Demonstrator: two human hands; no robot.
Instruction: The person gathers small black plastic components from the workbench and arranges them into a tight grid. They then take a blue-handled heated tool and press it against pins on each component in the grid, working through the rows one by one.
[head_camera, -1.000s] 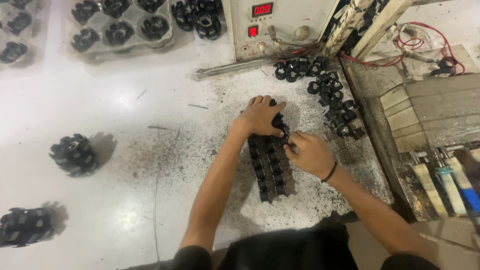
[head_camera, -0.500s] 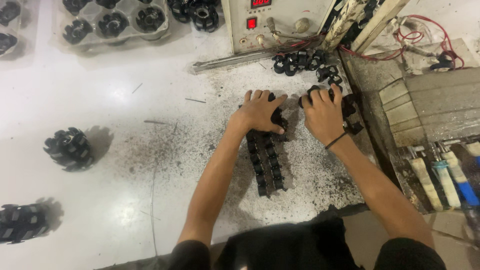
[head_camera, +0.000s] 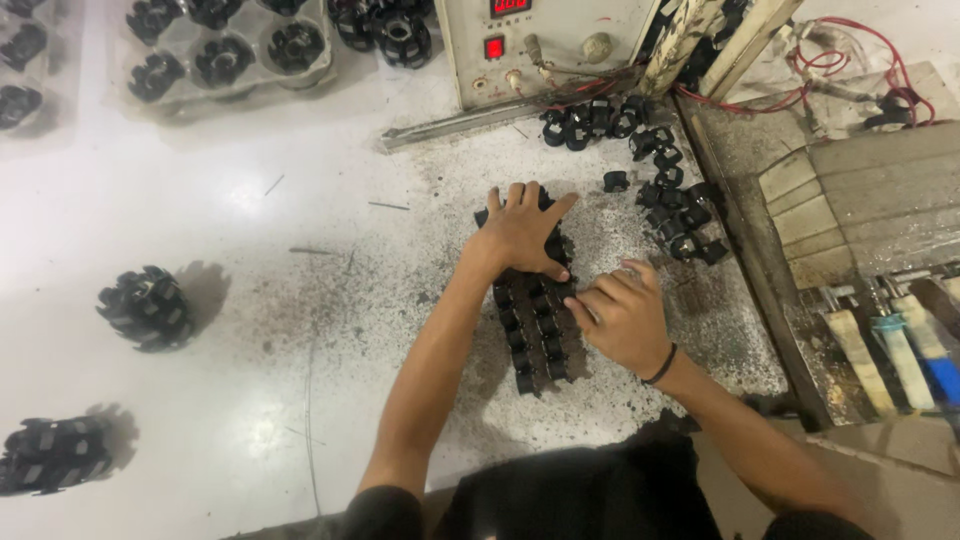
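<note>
A white counter (head_camera: 200, 230), glossy and dusted with dark grit toward its right side, is filling most of the head view, with a pale control box (head_camera: 545, 45) standing at its far edge.

Near the middle, a block of small black parts (head_camera: 535, 325), packed in tight rows, is lying on the gritty patch. The left hand (head_camera: 522, 232) is pressing flat on the block's far end, fingers spread and straight, so its grip is apart and clamped on nothing. The right hand (head_camera: 622, 315) is sitting at the block's right edge with fingers curled inward against the rows; whether that grip is pinching a part I cannot tell, since the fingertips are hiding against the black pieces. A dark band is circling that wrist.

Beyond the block and to its right, loose black ring-shaped parts (head_camera: 650, 170) are scattered in a curving heap. Far left of the block, two round black finned wheels (head_camera: 148, 305) and (head_camera: 55, 455) are standing on the bare counter. Far beyond the block to the left, a clear moulded tray (head_camera: 225, 85) is holding more such wheels, one per round pocket; the tray is cut off by the top edge. Red wires (head_camera: 850, 60) are trailing right of the control box, above a worn grey wooden block (head_camera: 880, 200). The block's far rows are hidden beneath the left hand.
</note>
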